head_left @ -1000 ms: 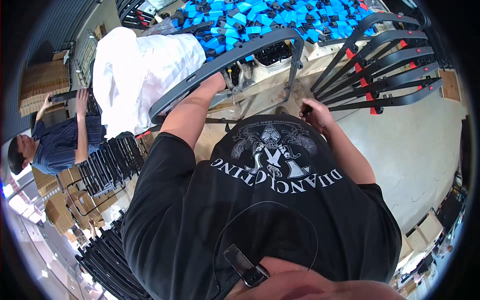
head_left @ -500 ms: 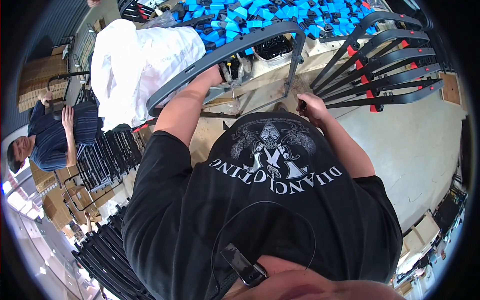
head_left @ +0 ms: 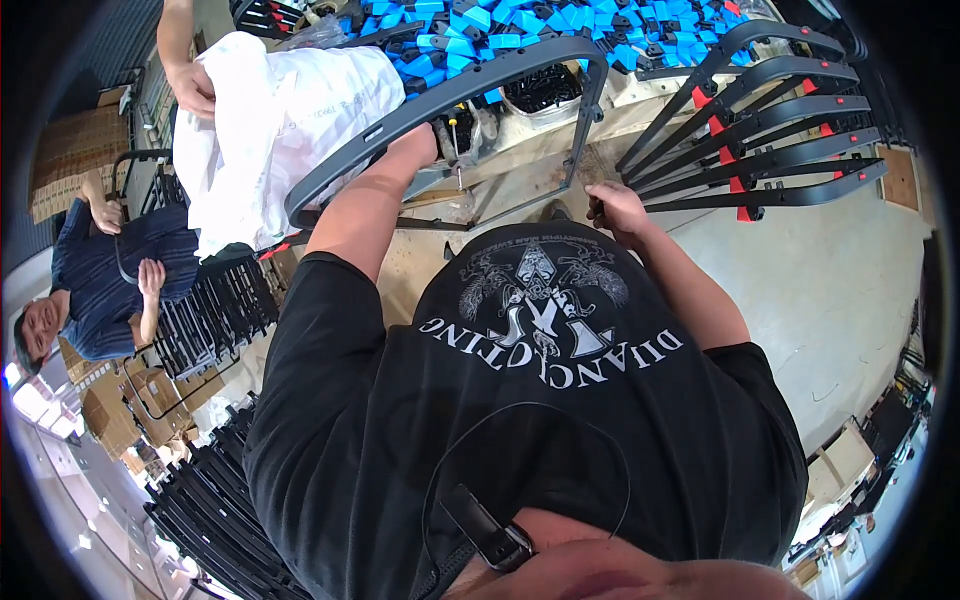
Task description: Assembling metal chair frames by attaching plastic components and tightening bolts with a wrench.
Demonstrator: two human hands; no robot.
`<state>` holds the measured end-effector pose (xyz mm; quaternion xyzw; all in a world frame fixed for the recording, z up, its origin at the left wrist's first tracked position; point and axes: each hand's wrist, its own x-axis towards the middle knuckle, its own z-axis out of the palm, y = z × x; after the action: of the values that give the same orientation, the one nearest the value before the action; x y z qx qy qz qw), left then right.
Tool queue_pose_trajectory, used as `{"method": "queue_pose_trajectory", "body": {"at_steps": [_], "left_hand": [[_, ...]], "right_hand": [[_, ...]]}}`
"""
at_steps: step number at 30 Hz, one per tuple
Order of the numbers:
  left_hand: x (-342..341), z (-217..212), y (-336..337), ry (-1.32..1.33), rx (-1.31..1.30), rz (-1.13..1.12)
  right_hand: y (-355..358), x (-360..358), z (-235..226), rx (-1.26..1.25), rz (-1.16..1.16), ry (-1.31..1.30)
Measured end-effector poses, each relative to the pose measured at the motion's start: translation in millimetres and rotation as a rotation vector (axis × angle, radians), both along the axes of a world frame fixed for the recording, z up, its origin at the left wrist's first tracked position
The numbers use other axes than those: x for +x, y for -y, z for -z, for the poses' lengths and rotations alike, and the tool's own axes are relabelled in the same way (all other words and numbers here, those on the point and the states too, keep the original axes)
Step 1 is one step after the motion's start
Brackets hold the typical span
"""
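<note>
Grey frame (head_left: 450, 95) shifted, left hand (head_left: 415, 150) beneath it.

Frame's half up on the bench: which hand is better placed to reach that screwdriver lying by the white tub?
Left, probably. The left hand grips the dark curved frame right beside the screwdriver, while the right hand sits lower at the frame's far leg, farther away.

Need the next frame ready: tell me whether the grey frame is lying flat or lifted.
Lifted: the grey frame is tilted above the bench, left hand under its rail.
</note>
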<state>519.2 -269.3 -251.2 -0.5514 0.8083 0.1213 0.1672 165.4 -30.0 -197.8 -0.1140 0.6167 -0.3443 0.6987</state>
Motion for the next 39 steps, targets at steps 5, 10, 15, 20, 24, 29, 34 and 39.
{"method": "queue_pose_trajectory", "body": {"at_steps": [5, 10, 15, 20, 24, 29, 34, 39], "left_hand": [[31, 22, -4, -0.097, -0.148, -0.053], [12, -33, -20, -0.299, -0.095, -0.318], [-31, -112, -52, -0.537, -0.059, -0.265], [-101, -141, -106, -0.932, 0.1, -0.153], [-127, -173, -117, -0.993, 0.454, -0.338], [-111, -152, -113, -1.22, 0.434, -0.29], [-109, -165, -122, -1.237, 0.424, -0.289], [-90, -145, -111, -1.318, 0.003, -0.243]], "right_hand": [[6, 1, -10, -0.007, -0.036, -0.016], [7, -2, -9, 0.001, -0.017, 0.018], [33, 15, -11, -0.037, -0.064, 0.135], [79, 53, -29, -0.086, -0.158, 0.52], [92, 60, -28, -0.135, -0.097, 0.729], [95, 56, -37, -0.151, -0.103, 0.773], [98, 57, -46, -0.165, -0.103, 0.768], [96, 56, -51, -0.146, -0.114, 0.662]]}}
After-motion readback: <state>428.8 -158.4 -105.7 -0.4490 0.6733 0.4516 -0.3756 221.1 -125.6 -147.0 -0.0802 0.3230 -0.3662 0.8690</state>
